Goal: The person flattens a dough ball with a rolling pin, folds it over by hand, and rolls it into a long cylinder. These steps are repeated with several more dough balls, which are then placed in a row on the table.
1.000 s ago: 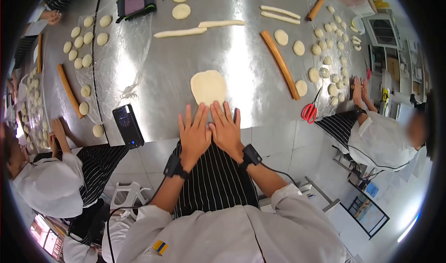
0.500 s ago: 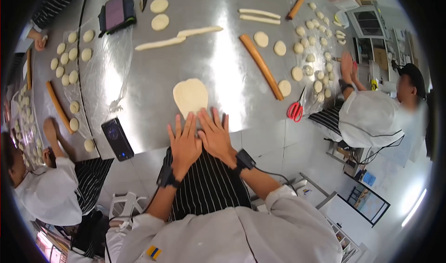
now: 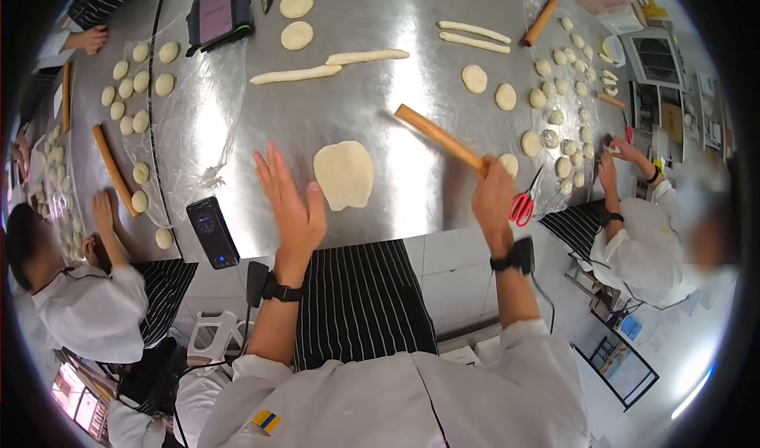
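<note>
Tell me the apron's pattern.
The apron is black with thin white stripes, seen best in the head view.

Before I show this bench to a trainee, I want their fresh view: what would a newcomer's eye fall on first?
Probably the flattened dough on the metal table, with the open left hand beside it. Next, the wooden rolling pin slanting from the right hand. The red-handled scissors also stand out, near the table's edge.
</note>
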`<action>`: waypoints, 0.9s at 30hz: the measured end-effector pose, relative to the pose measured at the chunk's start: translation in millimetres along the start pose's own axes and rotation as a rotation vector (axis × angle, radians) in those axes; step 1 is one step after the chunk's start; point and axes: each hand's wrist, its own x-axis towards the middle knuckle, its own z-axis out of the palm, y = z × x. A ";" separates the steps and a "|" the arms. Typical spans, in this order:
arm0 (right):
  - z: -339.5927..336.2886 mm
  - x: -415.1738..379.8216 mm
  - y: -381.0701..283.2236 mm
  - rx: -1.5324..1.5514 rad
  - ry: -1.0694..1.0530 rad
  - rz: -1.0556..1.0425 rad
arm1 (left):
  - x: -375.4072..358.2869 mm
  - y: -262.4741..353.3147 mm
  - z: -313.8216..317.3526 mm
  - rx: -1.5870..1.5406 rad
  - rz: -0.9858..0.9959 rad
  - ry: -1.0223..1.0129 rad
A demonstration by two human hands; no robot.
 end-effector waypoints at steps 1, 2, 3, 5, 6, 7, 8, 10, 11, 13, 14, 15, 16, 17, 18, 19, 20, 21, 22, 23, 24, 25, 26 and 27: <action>5.2 -13.0 -10.9 0.149 0.064 -0.146 | 17.5 15.4 -16.5 0.009 -0.006 0.003; -2.0 -12.3 -38.8 0.203 0.040 -0.278 | 36.2 33.6 -36.8 0.123 0.164 -0.256; -11.4 -12.2 -70.0 0.258 0.015 -0.405 | 43.4 42.8 -48.2 0.233 0.332 -0.522; -3.5 -9.8 -104.0 0.260 -0.062 -0.384 | 40.4 35.4 -45.4 0.069 0.067 -0.591; 0.1 -5.1 -112.3 0.257 -0.136 -0.368 | 38.5 29.2 -43.4 -0.099 -0.199 -0.640; 3.6 1.1 -114.5 0.261 -0.131 -0.375 | 33.9 19.0 -44.9 -0.094 -0.196 -0.633; 8.9 7.3 -116.9 0.236 -0.078 -0.470 | 27.8 5.5 -49.6 0.178 -0.050 -0.428; 18.1 9.6 -127.0 0.211 -0.031 -0.551 | 33.8 3.8 -59.9 0.485 0.194 -0.380; 22.7 6.5 -133.8 0.237 -0.057 -0.573 | 24.1 -0.9 -57.3 0.482 0.188 -0.387; 28.4 9.3 -136.7 0.260 -0.074 -0.612 | 2.6 -22.5 -38.1 0.457 0.344 -0.625; 35.6 6.7 -136.0 0.196 -0.084 -0.627 | -3.9 -32.5 -30.2 0.361 0.251 -0.627; 44.0 3.3 -134.3 0.132 -0.093 -0.639 | -9.2 -43.3 -23.9 0.364 0.255 -0.626; 55.3 -1.5 -127.3 0.131 -0.090 -0.637 | -12.6 -51.7 -18.3 0.399 0.212 -0.530; 65.4 -6.3 -118.4 0.148 -0.075 -0.603 | -17.4 -59.6 -13.4 0.431 0.168 -0.434; 65.4 -3.3 -117.6 0.162 -0.057 -0.571 | -16.7 -60.5 -8.3 0.426 0.171 -0.430; 67.0 -1.2 -118.4 0.157 -0.058 -0.574 | -18.5 -59.7 -2.1 0.456 0.157 -0.410; 69.8 -2.9 -121.5 0.074 -0.081 -0.460 | -23.8 -58.2 0.9 0.486 0.139 -0.396; 70.0 -3.2 -126.1 -0.007 -0.102 -0.343 | -22.3 -55.4 1.8 0.483 0.133 -0.402; 74.7 3.9 -127.8 0.010 -0.171 -0.298 | -11.0 -53.8 3.8 0.537 0.124 -0.385; 79.4 14.7 -128.4 0.010 -0.168 -0.299 | 3.2 -53.2 6.7 0.591 0.117 -0.365; 79.2 26.6 -131.7 -0.041 -0.140 -0.316 | 15.0 -54.3 10.5 0.590 0.118 -0.365; 79.2 38.1 -133.5 -0.092 -0.112 -0.333 | 27.7 -55.7 15.3 0.601 0.118 -0.339; 79.4 52.7 -135.7 -0.091 -0.108 -0.317 | 42.5 -57.4 20.2 0.614 0.119 -0.307; 77.7 65.4 -138.5 -0.090 -0.107 -0.317 | 54.8 -57.2 22.4 0.615 0.119 -0.307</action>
